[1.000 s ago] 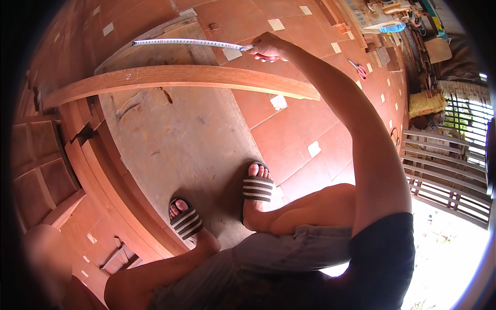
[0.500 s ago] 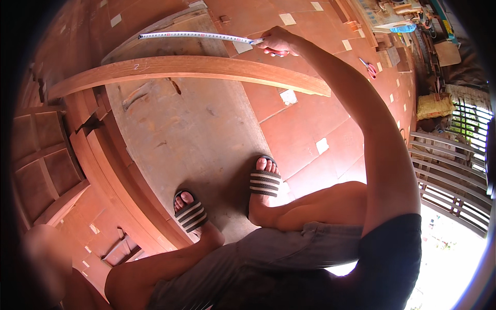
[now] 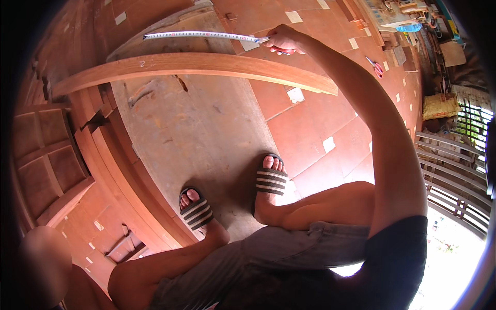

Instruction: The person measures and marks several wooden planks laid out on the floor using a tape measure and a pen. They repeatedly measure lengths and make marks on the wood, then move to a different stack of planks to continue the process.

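Observation:
My right hand reaches far forward and is shut on the case end of a steel tape measure. Its blade is stretched out to the left, just beyond a long pale wooden plank that lies across a grey board on the floor. I squat with both feet in striped sandals on that board. My left hand is not in view; only a blurred limb shows at the lower left.
A reddish wooden door frame and panelled door lie at the left. Red-handled scissors lie on the tiled floor at the right. A blue bottle, clutter, a yellow sack and a metal grille line the right side.
The tape stays stretched out in my right hand. Hand, tape and plank have shifted slightly up and right in the picture, and my feet appear lower.

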### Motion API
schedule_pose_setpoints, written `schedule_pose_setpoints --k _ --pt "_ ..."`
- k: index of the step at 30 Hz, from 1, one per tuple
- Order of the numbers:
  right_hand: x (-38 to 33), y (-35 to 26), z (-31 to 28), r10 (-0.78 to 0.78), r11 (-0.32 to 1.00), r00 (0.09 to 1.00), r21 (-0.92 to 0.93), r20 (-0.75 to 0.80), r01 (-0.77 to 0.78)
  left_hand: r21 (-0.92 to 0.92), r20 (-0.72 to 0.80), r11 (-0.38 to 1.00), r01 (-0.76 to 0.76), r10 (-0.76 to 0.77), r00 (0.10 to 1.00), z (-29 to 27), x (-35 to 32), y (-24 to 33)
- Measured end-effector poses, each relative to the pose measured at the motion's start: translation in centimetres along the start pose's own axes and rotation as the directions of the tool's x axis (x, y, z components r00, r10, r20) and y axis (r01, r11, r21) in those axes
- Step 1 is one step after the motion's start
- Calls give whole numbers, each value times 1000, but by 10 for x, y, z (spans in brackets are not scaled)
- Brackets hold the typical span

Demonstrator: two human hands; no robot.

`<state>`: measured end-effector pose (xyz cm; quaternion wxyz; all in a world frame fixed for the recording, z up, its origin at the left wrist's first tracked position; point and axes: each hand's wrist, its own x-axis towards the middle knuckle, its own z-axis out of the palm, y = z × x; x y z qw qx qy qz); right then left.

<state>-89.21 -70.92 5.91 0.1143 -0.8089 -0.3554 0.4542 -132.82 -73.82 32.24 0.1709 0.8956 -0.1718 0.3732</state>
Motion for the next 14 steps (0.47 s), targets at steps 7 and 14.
schedule_pose_setpoints --k 7,14 --pt "-4 0 1 9 1000 1000 -11 -13 -9 12 0 1000 1 -1 1000 -4 -1 2" --pt "7 1 7 -6 999 1000 -48 1 6 40 4 999 -7 7 1000 -14 -4 2"
